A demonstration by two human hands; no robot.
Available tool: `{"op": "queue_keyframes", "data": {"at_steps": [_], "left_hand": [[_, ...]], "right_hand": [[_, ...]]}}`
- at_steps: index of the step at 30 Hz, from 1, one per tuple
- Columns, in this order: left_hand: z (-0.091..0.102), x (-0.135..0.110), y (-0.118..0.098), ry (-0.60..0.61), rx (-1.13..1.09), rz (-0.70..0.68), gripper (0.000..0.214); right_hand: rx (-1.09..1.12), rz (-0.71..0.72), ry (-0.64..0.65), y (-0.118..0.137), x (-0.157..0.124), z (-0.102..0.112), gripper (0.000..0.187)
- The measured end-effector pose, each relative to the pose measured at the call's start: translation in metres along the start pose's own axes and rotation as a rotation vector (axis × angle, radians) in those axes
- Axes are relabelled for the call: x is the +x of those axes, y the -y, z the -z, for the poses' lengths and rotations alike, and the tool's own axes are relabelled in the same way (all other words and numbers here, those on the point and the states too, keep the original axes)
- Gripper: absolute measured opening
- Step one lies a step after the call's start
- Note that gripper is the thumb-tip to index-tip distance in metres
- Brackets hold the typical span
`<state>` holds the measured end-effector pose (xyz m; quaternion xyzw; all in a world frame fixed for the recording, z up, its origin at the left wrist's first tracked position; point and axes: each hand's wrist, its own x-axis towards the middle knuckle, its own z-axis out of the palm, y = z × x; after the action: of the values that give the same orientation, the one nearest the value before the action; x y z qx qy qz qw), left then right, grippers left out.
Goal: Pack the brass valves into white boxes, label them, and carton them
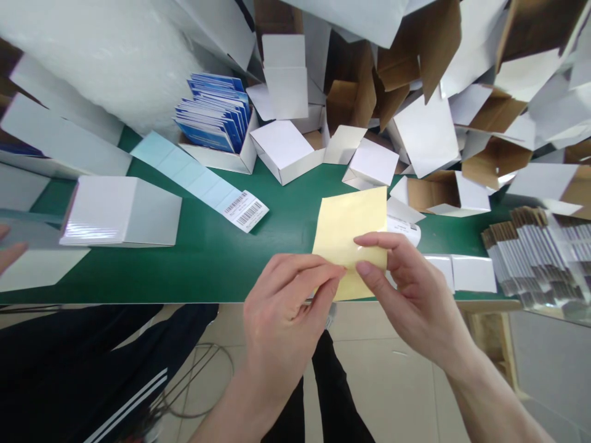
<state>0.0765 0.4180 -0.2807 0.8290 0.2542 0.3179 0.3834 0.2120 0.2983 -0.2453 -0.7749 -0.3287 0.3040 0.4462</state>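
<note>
A pale yellow sheet point(353, 215), which looks like label backing paper, stands raised at the front edge of the green table. Its lower part curves toward me. My left hand point(290, 301) pinches at the sheet's lower left, thumb and forefinger pressed together; anything small between the fingertips is hidden. The right hand point(410, 289) holds the sheet's right side, with its thumb and forefinger on the face toward me. Behind the sheet's right edge, a curled white printed paper point(404, 229) partly shows.
A light blue label strip point(194, 178) with barcodes lies left of centre. Beyond it stands a box of blue leaflets point(215, 117). White cartons point(157, 212) lie around, and flattened boxes point(540, 255) are stacked at right. Another person's hand point(12, 249) shows at far left.
</note>
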Motion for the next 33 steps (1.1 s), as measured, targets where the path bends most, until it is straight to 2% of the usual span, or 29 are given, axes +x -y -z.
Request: {"op": "queue_keyframes", "data": {"at_steps": [2, 4, 9, 11, 12, 14, 16, 17, 19, 21, 23, 26, 28, 29, 31, 33], "left_hand": [[0.001, -0.003, -0.001, -0.023, -0.010, -0.046, 0.024], [0.004, -0.007, -0.002, -0.027, -0.057, -0.029, 0.026], [0.009, -0.017, 0.009, -0.067, -0.356, 0.317, 0.013], [0.010, -0.021, 0.021, -0.075, -0.453, 0.422, 0.007], [0.011, -0.023, 0.027, -0.056, -0.485, 0.470, 0.006], [0.014, -0.028, 0.036, -0.006, -0.539, 0.552, 0.009], [0.017, -0.032, 0.040, 0.060, -0.571, 0.596, 0.011], [0.019, -0.034, 0.040, 0.095, -0.583, 0.600, 0.011], [0.023, -0.036, 0.035, 0.181, -0.600, 0.585, 0.010], [0.026, -0.039, 0.028, 0.280, -0.605, 0.569, 0.010], [0.029, -0.041, 0.021, 0.368, -0.592, 0.564, 0.011], [0.031, -0.045, 0.017, 0.450, -0.531, 0.540, 0.013], [0.031, -0.048, 0.023, 0.417, -0.410, 0.457, 0.014], [0.029, -0.049, 0.029, 0.374, -0.310, 0.382, 0.026], [0.024, -0.048, 0.046, 0.296, -0.067, 0.154, 0.059], [0.015, -0.044, 0.067, 0.311, 0.133, -0.114, 0.074]], "right_hand": [[0.022, -0.049, 0.016, -0.001, 0.007, 0.002, 0.026], [0.010, -0.060, -0.012, -0.006, 0.026, 0.004, 0.026], [-0.042, 0.153, -0.312, -0.041, 0.116, 0.001, 0.033], [-0.080, 0.167, -0.363, -0.054, 0.137, -0.001, 0.043], [-0.124, 0.152, -0.366, -0.057, 0.139, -0.002, 0.048], [-0.240, 0.112, -0.367, -0.057, 0.122, -0.002, 0.053], [-0.296, 0.077, -0.369, -0.049, 0.083, -0.005, 0.049], [-0.243, 0.053, -0.347, -0.043, 0.059, -0.007, 0.044], [-0.014, -0.034, -0.121, -0.034, 0.014, -0.015, 0.029], [0.129, -0.096, 0.029, -0.030, -0.021, -0.023, 0.019], [0.183, -0.126, 0.093, -0.030, -0.041, -0.031, 0.011], [0.195, -0.149, 0.121, -0.035, -0.049, -0.037, 0.009], [0.188, -0.177, 0.072, -0.039, -0.049, -0.036, 0.012], [0.192, -0.200, 0.027, -0.042, -0.048, -0.035, 0.013], [0.243, -0.267, -0.064, -0.048, -0.048, -0.030, 0.014], [0.331, -0.332, -0.123, -0.055, -0.050, -0.025, 0.015]]}}
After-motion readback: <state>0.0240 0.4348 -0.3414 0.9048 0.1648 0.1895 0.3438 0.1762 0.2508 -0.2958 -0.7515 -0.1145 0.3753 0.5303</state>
